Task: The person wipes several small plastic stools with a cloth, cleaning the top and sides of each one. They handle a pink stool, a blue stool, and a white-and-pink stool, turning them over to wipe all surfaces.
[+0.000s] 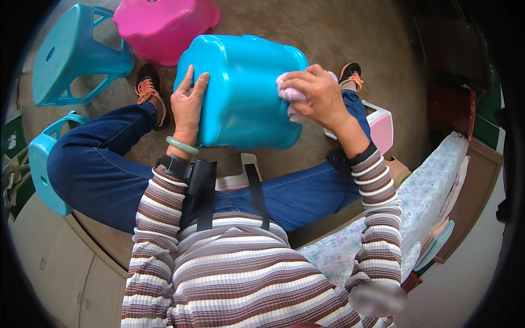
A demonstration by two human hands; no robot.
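Note:
A blue plastic stool (254,90) lies tilted on its side in front of me, its seat turned towards the left and its legs towards the right. My left hand (188,104) rests against the seat, thumb and fingers spread, steadying it. Bunched in my right hand (318,96) is a pale pink cloth (293,92), pressed on the stool's side near the foot end. The underside of the stool is hidden from view.
A pink plastic stool (164,30) and a teal stool (61,57) stand at the upper left. Another light blue stool (45,176) is beside my left knee. A pink and white stool (381,131) sits near my right leg. A flowered bed cover (426,184) lies at the right.

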